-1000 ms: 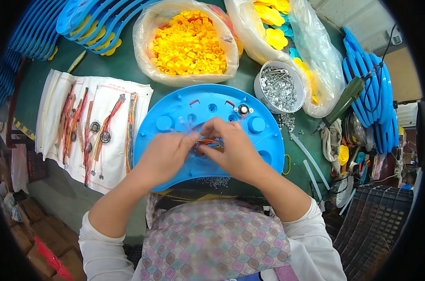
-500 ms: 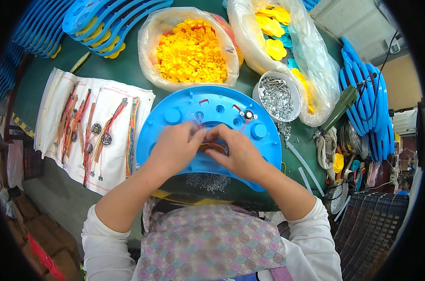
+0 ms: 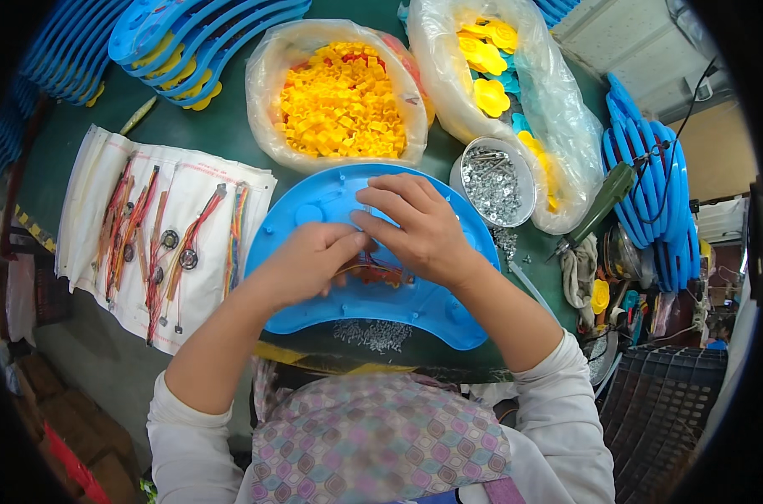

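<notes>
A blue crescent-shaped plastic shell point(image 3: 390, 309) lies on the table in front of me, its hollow side with round posts facing up. Over its middle, my left hand point(image 3: 310, 259) is closed, thumb against fingers, on thin wires point(image 3: 371, 274); the exact pinch point is partly hidden. My right hand point(image 3: 423, 228) is just beside it, fingers stretched and apart above the shell, the fingertips close to the left thumb. Beneath both hands, the reddish and orange wires run across a dark reddish area of the shell.
Left lies a white cloth point(image 3: 87, 214) with wire bundles and small round speakers point(image 3: 188, 259). Behind stand a bag of yellow parts point(image 3: 339, 109), a bowl of screws point(image 3: 492, 181) and a bag of flower shapes point(image 3: 566, 109). A green electric screwdriver point(image 3: 604, 202) rests right. Loose screws point(image 3: 373, 334) lie near the front edge.
The right hand has moved up and its fingers have spread over the shell. The left hand has shifted slightly down. The shell has turned and moved a little toward me.
</notes>
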The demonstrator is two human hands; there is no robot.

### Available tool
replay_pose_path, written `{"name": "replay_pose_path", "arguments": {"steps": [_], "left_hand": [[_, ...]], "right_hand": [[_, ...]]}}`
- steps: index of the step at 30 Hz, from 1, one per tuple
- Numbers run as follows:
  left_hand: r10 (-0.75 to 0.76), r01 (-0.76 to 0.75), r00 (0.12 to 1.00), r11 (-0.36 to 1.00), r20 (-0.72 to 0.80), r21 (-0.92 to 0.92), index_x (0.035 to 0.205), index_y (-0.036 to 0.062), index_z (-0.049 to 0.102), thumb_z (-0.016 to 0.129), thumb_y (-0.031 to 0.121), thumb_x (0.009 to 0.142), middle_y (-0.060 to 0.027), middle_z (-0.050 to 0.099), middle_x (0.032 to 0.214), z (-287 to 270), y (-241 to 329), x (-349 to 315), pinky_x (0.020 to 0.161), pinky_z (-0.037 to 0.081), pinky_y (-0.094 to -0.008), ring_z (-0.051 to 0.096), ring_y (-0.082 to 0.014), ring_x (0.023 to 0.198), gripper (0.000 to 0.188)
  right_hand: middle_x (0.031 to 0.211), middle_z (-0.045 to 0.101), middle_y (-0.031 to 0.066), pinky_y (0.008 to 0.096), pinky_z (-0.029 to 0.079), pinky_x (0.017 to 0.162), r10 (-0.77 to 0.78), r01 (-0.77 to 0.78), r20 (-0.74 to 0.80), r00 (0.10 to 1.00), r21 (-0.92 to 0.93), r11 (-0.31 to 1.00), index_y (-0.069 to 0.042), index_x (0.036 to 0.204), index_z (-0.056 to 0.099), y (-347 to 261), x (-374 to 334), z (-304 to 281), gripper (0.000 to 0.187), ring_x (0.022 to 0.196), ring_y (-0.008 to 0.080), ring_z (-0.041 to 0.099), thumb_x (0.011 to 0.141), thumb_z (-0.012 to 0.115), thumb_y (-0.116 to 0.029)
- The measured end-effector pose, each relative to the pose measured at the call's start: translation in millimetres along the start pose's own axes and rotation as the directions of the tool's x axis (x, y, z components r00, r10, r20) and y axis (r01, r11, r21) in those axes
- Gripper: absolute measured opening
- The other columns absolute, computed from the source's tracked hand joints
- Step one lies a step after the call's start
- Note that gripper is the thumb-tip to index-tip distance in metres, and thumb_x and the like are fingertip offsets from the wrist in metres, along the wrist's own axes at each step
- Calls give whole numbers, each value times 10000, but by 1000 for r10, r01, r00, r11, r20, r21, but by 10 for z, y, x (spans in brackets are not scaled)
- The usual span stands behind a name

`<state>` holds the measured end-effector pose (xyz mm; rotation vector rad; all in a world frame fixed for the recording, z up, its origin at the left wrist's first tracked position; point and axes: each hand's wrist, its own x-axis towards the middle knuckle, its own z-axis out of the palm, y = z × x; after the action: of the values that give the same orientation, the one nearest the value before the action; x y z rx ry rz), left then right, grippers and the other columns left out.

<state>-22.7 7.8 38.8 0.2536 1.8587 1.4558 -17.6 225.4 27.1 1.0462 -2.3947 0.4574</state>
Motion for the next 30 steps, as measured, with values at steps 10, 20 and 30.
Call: {"name": "replay_pose_path", "arguments": {"steps": [10,20,30], "left_hand": [[702,-367,686,563,-193,741,986,54,700,727,104,850,-120,617,916,66,-140,212,803,508,-420,603,-326,929,147],[669,-210,707,508,-229,835,970,56,642,877,67,647,-117,563,1104,69,-208,229,918,473,-419,528,-331,1062,400],[678,-204,696,502,-236,840,952,63,656,862,132,679,-106,569,1082,135,-242,236,921,455,-438,541,-319,1068,349]], "right_hand": [[936,707,106,321,564,794,569,-533,145,810,588,608,-44,1022,717,-182,-85,69,200,859,246,704,840,723,38],[968,597,68,381,543,766,276,-316,197,941,219,923,-99,964,687,29,19,214,170,926,269,625,809,736,-49],[941,595,74,379,544,715,206,-230,263,943,65,971,-94,944,666,99,-9,193,148,875,266,633,798,690,-80]]}}
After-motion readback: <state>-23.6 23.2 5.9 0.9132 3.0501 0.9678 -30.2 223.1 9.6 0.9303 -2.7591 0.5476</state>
